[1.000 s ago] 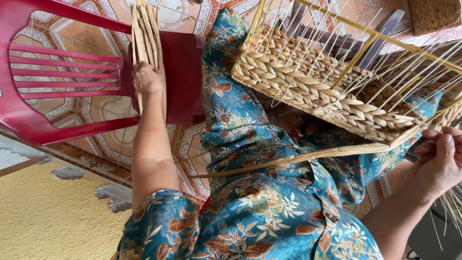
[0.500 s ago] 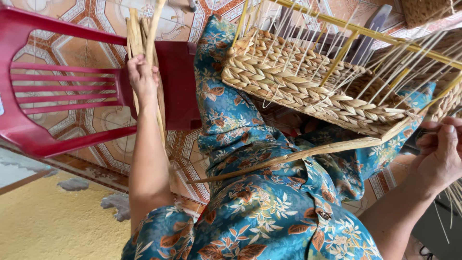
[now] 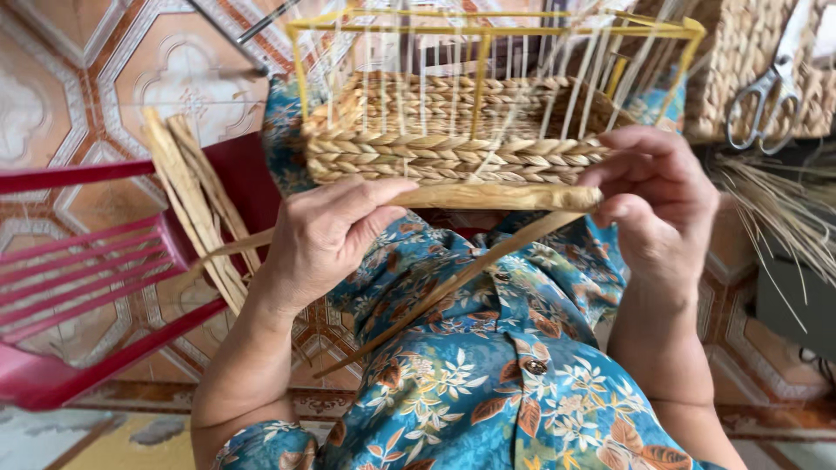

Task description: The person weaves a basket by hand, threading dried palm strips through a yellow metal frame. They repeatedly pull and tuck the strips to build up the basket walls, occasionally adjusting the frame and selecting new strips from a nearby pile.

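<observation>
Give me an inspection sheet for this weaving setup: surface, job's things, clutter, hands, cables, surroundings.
Surface: patterned tile floor; work rests on the person's lap, blue floral clothing.
Job's things: part-woven basket on a yellow wire frame; flat straw strand stretched along its near edge.
Clutter: spare strands on a red plastic chair; scissors on a finished woven basket; loose fibre bundle at right.
Hands: left hand and right hand both pinch the strand.
Cables: nothing seen.
Surroundings: dark box at right, partly hidden.
</observation>
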Available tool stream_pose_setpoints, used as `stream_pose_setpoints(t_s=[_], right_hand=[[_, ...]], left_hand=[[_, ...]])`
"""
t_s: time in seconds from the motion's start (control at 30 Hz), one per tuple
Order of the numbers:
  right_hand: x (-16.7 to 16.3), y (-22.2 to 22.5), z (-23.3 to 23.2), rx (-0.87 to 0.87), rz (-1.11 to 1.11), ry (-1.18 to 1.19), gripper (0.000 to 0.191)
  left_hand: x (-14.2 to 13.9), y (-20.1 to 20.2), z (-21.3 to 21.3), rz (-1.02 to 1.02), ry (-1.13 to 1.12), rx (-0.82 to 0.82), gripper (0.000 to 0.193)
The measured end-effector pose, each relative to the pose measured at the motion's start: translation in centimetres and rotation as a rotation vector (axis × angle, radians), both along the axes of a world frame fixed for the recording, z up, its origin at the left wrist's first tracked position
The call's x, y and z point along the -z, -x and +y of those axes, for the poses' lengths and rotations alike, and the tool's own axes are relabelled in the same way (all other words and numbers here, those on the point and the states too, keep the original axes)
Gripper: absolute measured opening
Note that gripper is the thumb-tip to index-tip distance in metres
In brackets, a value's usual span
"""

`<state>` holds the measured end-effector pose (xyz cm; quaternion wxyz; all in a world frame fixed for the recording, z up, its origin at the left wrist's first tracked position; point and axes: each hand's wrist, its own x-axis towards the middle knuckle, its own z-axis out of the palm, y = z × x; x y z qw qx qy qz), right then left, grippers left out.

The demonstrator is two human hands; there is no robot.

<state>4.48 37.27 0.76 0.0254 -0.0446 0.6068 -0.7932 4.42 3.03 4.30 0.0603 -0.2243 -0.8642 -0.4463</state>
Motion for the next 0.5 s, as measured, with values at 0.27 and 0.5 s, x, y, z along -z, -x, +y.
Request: stream_pose_setpoints(t_s=[0.27, 0.5], right_hand=[[2.0, -1.5, 0.3, 0.044, -0.052, -0.073, 0.027], [3.1, -1.2, 1.3, 0.064, 0.049, 0.0, 0.014]], left_hand=[[2.3, 2.1, 2.4, 0.142, 0.122, 0.0, 0.031], [3.3, 2.9, 1.9, 0.181, 0.253, 0.183, 0.024]])
